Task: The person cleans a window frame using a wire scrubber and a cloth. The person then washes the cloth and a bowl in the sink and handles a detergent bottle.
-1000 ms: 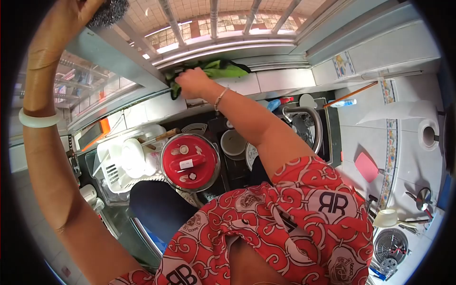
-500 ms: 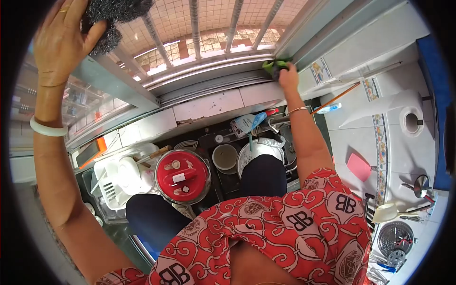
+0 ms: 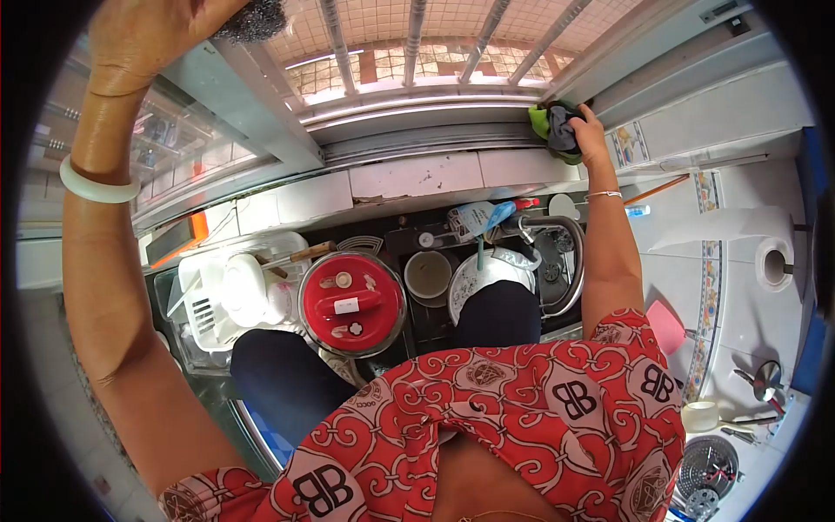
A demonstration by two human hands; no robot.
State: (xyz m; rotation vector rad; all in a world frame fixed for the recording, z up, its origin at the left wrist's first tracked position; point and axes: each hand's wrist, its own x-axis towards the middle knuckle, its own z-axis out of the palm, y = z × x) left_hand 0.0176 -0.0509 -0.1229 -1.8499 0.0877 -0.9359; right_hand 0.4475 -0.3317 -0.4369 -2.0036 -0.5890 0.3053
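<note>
Right hand (image 3: 592,137) clamped on the green-and-grey cloth (image 3: 557,129) at one o'clock, by the window track's (image 3: 426,135) end.
I'd keep the cloth bunched and press it evenly into that corner; right arm (image 3: 613,244) reaches towards twelve, nearly straight; left hand (image 3: 148,39) is raised at eleven beside the dark scourer (image 3: 253,22); fingers cropped, so I cannot tell its grip.
</note>
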